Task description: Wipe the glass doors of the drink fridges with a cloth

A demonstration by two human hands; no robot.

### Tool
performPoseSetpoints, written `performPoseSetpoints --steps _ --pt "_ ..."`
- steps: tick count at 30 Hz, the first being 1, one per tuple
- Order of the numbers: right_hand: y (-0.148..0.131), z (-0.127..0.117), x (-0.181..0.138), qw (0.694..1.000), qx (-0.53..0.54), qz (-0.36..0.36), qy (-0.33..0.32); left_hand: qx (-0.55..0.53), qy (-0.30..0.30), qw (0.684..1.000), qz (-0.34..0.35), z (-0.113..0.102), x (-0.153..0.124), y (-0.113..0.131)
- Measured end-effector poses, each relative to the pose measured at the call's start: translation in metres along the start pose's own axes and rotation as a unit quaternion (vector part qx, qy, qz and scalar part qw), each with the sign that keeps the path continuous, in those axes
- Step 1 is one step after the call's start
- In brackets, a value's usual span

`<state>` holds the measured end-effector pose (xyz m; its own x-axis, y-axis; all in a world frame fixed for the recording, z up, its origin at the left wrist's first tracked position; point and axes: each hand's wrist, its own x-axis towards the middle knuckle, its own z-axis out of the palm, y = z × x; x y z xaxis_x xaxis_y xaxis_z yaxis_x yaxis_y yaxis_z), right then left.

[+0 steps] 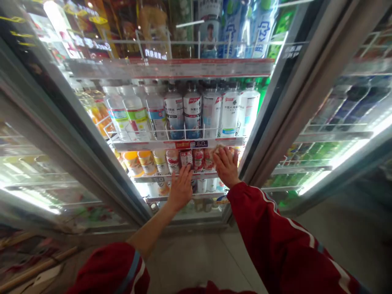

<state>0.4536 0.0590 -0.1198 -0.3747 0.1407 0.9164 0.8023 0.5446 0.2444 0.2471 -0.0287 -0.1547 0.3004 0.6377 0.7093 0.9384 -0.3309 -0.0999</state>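
Note:
My left hand (181, 188) lies with its fingers stretched out against the glass door of a drinks cooler, in front of a small dark bottle (186, 157) with a red and white label. It holds nothing. To its right, my right hand (226, 165) presses a pale, crumpled cloth (218, 148) to the glass below the price strip (147, 145); most of the cloth is hidden under the fingers. Bottles with red fruit labels (199, 159) stand behind the glass between my hands.
Clear and white-labelled bottles (192, 108) fill the shelf above, and larger bottles (234, 26) stand on the top shelf. Metal door frames (275, 98) flank the glass. Another cooler section (333, 134) is at the right. Grey floor tiles (202, 257) lie below.

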Motion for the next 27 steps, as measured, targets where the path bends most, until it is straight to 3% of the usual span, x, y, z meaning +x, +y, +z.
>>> performPoseSetpoints --steps 5,10,14,19,27 --pt "-0.035 0.014 0.047 0.999 0.009 -0.040 -0.032 0.022 0.000 0.995 -0.101 -0.019 -0.031 -0.043" --pt "-0.106 0.035 0.045 0.967 0.091 -0.195 -0.133 0.042 -0.022 0.983 -0.178 -0.043 -0.061 -0.075" --pt "-0.146 0.046 0.066 0.952 0.136 -0.206 -0.181 0.042 -0.048 0.975 -0.213 -0.057 -0.078 -0.095" --pt "-0.175 0.054 0.105 0.958 0.127 -0.184 -0.179 0.029 -0.067 0.962 -0.263 -0.063 -0.089 -0.117" --pt "-0.193 0.056 0.079 0.931 0.136 -0.243 -0.235 0.027 -0.088 0.965 -0.245 -0.063 -0.100 -0.125"
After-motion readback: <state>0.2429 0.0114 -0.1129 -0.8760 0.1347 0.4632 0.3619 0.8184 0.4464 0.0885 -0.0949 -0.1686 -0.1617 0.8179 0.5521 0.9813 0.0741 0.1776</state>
